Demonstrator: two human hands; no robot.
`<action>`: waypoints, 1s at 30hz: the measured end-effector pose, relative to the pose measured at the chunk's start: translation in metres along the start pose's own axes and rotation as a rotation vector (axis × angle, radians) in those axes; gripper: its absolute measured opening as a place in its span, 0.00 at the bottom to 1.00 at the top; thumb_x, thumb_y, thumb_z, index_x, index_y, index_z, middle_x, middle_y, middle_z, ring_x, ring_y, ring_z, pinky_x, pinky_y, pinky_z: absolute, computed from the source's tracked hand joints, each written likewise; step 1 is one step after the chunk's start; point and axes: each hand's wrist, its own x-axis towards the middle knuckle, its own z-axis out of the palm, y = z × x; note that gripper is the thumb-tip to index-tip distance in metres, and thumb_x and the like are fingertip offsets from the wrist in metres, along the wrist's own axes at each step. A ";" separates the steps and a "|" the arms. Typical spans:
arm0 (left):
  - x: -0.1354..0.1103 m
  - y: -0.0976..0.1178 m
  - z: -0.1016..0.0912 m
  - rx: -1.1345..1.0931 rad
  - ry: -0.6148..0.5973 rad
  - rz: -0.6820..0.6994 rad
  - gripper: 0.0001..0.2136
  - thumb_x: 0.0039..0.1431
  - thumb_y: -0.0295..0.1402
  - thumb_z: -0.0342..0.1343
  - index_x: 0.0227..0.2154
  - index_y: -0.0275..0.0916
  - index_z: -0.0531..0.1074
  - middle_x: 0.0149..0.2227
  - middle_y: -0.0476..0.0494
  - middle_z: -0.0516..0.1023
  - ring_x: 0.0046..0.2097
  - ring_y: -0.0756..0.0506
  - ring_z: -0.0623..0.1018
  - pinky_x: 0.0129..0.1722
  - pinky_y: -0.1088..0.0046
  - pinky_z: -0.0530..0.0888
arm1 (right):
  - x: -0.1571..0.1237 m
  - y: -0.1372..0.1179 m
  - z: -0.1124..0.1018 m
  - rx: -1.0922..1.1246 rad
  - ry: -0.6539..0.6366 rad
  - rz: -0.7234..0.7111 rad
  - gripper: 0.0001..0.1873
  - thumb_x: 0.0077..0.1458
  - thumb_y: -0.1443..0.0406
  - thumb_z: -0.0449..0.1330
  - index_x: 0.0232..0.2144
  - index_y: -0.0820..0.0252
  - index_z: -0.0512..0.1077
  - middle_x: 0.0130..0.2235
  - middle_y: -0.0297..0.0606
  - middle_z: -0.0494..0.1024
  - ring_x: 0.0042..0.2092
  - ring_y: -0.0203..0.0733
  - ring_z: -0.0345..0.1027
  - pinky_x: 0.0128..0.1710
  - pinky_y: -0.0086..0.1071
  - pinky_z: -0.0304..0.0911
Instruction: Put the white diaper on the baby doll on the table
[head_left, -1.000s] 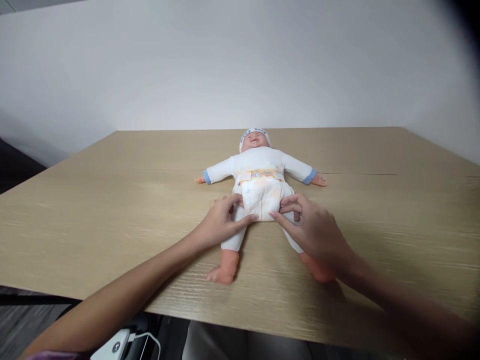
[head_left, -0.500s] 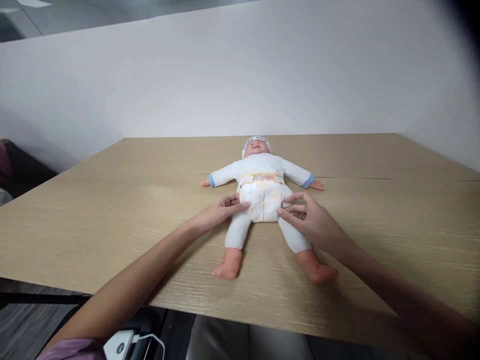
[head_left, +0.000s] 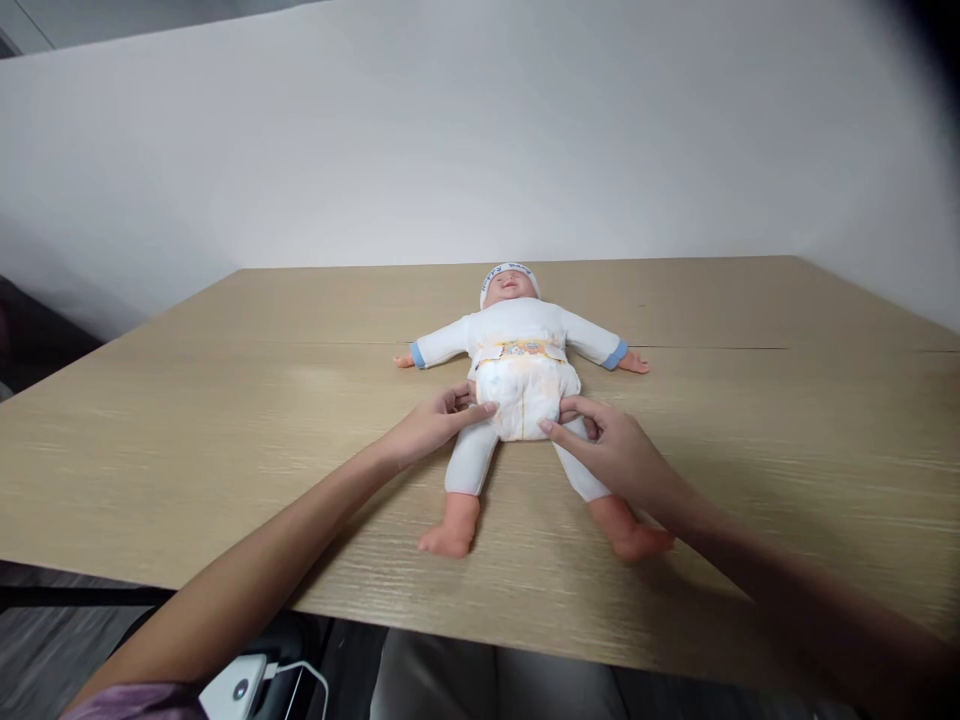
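A baby doll [head_left: 517, 330] in a white suit and cap lies on its back on the wooden table [head_left: 225, 420], arms spread, feet toward me. It wears a white diaper [head_left: 525, 395] with a printed waistband. My left hand [head_left: 431, 428] pinches the diaper's lower left edge at the doll's thigh. On the other side, my right hand [head_left: 611, 450] pinches the lower right edge, fingers curled against the other thigh.
A white wall stands behind the table. Below the near table edge, at the lower left, a white device with a cable [head_left: 251, 685] rests by my lap. The table's front edge runs close under the doll's feet.
Both hands have slid outward from the diaper's crotch to its leg edges. The view has shifted slightly; the doll has stayed in place.
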 end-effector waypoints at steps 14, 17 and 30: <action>-0.002 0.001 -0.003 0.083 0.189 0.071 0.20 0.55 0.44 0.72 0.43 0.38 0.72 0.37 0.44 0.84 0.40 0.45 0.82 0.41 0.68 0.76 | -0.005 0.002 0.001 -0.332 0.370 -0.358 0.12 0.64 0.55 0.65 0.36 0.55 0.83 0.32 0.38 0.82 0.36 0.48 0.69 0.41 0.41 0.61; -0.006 0.003 -0.005 0.299 0.266 0.269 0.17 0.61 0.42 0.68 0.45 0.40 0.69 0.38 0.44 0.84 0.43 0.45 0.82 0.46 0.66 0.76 | -0.003 0.003 -0.003 -0.469 0.448 -0.491 0.12 0.66 0.58 0.63 0.32 0.54 0.81 0.30 0.37 0.82 0.34 0.47 0.69 0.40 0.41 0.60; 0.090 0.004 -0.059 1.252 0.516 0.163 0.25 0.64 0.40 0.59 0.60 0.32 0.66 0.60 0.26 0.74 0.62 0.30 0.70 0.62 0.53 0.62 | 0.120 0.070 -0.042 -0.643 0.175 -0.132 0.27 0.63 0.48 0.59 0.49 0.66 0.76 0.50 0.60 0.82 0.49 0.63 0.75 0.47 0.45 0.63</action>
